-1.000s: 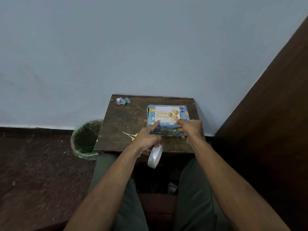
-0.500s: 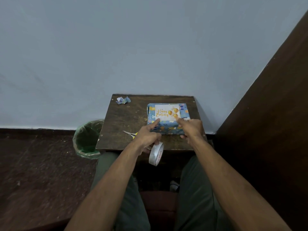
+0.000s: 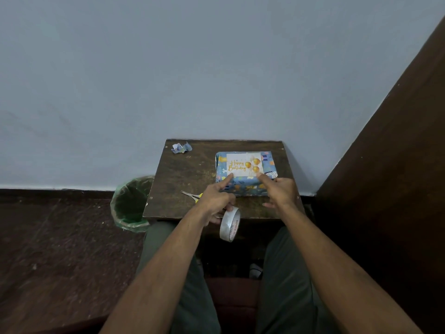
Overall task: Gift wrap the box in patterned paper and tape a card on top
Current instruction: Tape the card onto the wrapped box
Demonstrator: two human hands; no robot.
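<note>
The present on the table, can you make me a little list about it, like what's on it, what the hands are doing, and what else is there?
present: wrapped box in blue patterned paper on the table
card: Happy Birthday card lying on top of the box
left hand: forefinger on the card's near left corner, other fingers holding the tape roll
right hand: forefinger on the card's near right corner
scissors: on the table, left of the box
paper scrap: far left corner
bin: on the floor, left of the table

The dark brown wooden desk looks worn and matt. The blue patterned paper wrapping on the box is smooth; the white paper card carries shiny gold print. The clear plastic tape roll is glossy.
</note>
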